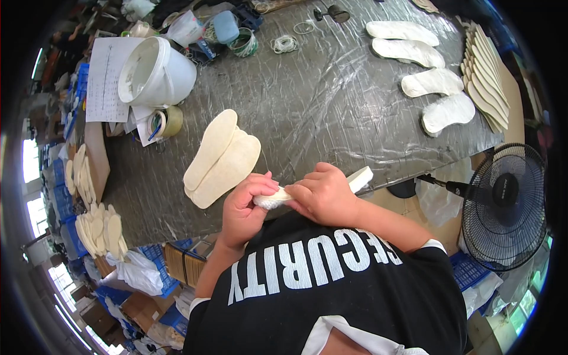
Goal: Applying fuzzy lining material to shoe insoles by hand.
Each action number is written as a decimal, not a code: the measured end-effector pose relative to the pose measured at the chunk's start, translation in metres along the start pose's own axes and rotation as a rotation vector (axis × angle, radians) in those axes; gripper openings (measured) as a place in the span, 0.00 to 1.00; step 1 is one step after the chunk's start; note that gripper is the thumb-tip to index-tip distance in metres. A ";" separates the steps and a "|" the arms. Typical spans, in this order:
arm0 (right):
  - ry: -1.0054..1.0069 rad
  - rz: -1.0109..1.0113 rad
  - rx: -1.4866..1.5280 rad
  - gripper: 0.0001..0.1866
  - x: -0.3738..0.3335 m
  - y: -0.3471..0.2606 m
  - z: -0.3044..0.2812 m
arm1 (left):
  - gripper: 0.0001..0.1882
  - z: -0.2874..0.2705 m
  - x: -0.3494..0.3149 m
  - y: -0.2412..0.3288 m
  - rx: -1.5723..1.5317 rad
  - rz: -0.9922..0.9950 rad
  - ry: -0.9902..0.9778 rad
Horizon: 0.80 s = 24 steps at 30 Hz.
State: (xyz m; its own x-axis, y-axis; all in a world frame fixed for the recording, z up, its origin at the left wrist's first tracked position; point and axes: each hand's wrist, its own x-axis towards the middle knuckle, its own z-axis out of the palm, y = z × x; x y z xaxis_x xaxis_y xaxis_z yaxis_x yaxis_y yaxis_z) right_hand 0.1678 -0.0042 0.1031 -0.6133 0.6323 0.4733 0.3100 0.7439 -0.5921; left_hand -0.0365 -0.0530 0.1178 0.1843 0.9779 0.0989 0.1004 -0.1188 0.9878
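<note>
At the near edge of the table, both of my hands are closed on a cream insole (273,199) with white fluff along its lower side. My left hand (244,204) pinches its left end. My right hand (323,194) grips it further right, thumb and fingers pressed together. Past the right hand a white end (361,178) sticks out over the table edge; it seems to be the same piece, but the hand hides the middle. Just beyond my left hand lie flat cream insoles (222,157), overlapping on the table.
Fluffy white insoles (435,82) lie in a row at the far right, beside a fanned stack of insoles (486,77). A white bucket (157,71) and a tape roll (171,121) stand at the left. A black fan (504,207) is at the right, off the table.
</note>
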 end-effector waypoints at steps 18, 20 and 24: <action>-0.253 0.141 -0.336 0.20 -0.031 0.026 -0.006 | 0.13 -0.026 -0.009 -0.007 0.031 0.010 0.127; -0.178 0.113 -0.379 0.17 -0.028 0.024 -0.006 | 0.18 -0.023 -0.001 0.014 0.542 0.045 0.045; -0.065 0.082 -0.419 0.15 -0.027 0.022 0.000 | 0.18 0.002 0.011 0.036 1.089 0.151 -0.045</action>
State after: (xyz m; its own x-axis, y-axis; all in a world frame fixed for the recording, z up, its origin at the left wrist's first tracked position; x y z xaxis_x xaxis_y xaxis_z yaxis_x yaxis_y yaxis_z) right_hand 0.1913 -0.0043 0.0775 -0.6144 0.6881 0.3861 0.6198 0.7237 -0.3035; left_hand -0.0289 -0.0468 0.1540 0.3009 0.9358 0.1837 0.8783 -0.3470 0.3289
